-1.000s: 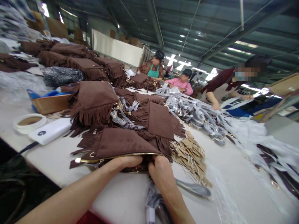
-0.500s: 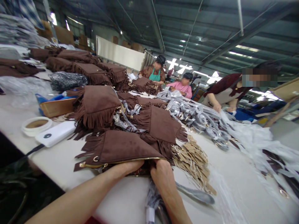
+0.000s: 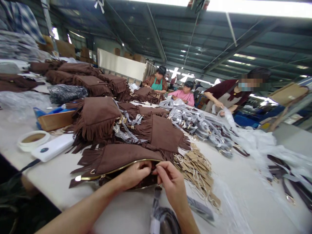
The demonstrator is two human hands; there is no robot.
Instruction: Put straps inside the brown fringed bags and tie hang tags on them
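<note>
A brown fringed bag lies on its side on the table in front of me, its gold zipper undone and its mouth gaping toward me. Within that mouth my left hand is closed, thumb against fingers. My right hand pinches at the right end of the opening, close to the left fingertips. Whatever sits between the fingers is too small to make out. Below the right hand, a coiled dark strap in clear wrap rests on the table. Partly behind the right wrist lies a grey flat-bladed object.
Brown tags with white strings are piled to the right. More fringed bags and wrapped straps stand beyond. A tape roll and white power bank lie left. A co-worker handles wrapping at far right.
Both hands have come up out of the bag's opening, so their fingers show and meet near its right end. The zipper mouth gapes wider. The view has shifted slightly.
</note>
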